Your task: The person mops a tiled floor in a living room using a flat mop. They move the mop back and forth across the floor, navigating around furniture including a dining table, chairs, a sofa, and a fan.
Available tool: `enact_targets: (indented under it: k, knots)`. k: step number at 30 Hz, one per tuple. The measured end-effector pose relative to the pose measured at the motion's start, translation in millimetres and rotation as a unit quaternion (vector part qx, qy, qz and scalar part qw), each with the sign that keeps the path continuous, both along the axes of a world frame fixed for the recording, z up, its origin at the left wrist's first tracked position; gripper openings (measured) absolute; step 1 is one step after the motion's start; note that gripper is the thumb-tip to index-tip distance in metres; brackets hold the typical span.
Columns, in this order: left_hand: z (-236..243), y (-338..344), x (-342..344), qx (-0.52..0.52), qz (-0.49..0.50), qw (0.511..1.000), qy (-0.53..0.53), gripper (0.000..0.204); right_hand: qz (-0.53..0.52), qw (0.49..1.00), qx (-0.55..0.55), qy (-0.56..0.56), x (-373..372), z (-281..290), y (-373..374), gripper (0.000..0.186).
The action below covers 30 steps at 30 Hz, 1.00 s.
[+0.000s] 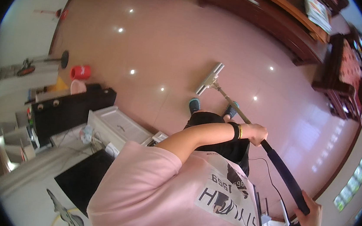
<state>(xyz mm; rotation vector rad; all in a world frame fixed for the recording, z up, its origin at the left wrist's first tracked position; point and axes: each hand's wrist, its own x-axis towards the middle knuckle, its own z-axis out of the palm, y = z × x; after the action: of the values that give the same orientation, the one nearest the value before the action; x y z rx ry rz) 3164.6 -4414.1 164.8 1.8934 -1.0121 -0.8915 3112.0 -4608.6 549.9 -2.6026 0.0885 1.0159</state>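
Observation:
A mop [241, 114] slants across the pink tiled floor [161, 45], its flat, pale head [210, 78] lying just beyond my shoes [194, 106]. My left hand [256, 134] is wrapped round the handle where the metal pole meets a long dark grip. Lower at the right, my right hand [308, 219] holds that dark grip near its upper end.
Dark wooden furniture [260, 16] lines the far side, with a cushioned bench [341, 76] at right. At left stand a red bucket [80, 72], a fan [26, 68], black speakers [68, 111] and a white cabinet [118, 126]. A thin cable [270, 178] runs over the floor near my right.

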Motion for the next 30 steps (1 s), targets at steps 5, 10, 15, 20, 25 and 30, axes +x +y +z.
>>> enact_targets:
  k: [5,10,15,20,25,30]
  knots:
    - [-2.5,79.1,-20.8,0.034,0.035,0.999,-0.007,0.019,0.035,0.997,0.017,0.061,7.1,-3.7,66.2,0.057]
    - [-46.6,223.5,-57.2,-0.011,0.119,0.992,-0.039,0.018,0.127,0.987,0.065,0.071,22.6,-56.1,159.3,0.051]
    - [-110.5,388.8,-123.8,0.063,0.217,0.974,0.011,0.014,0.274,0.941,0.198,0.023,11.2,-159.5,267.2,0.051]
    - [-133.7,514.2,-200.8,0.254,0.328,0.910,0.010,0.015,0.374,0.907,0.192,0.033,-7.9,-222.4,389.8,0.047]
    - [-131.8,537.9,-248.5,0.337,0.415,0.845,-0.021,0.008,0.406,0.866,0.293,0.013,-48.6,-302.0,439.9,0.050]
    - [-151.9,509.6,-282.8,0.331,0.572,0.750,-0.012,0.041,0.463,0.853,0.238,-0.030,-63.0,-299.9,432.6,0.049]
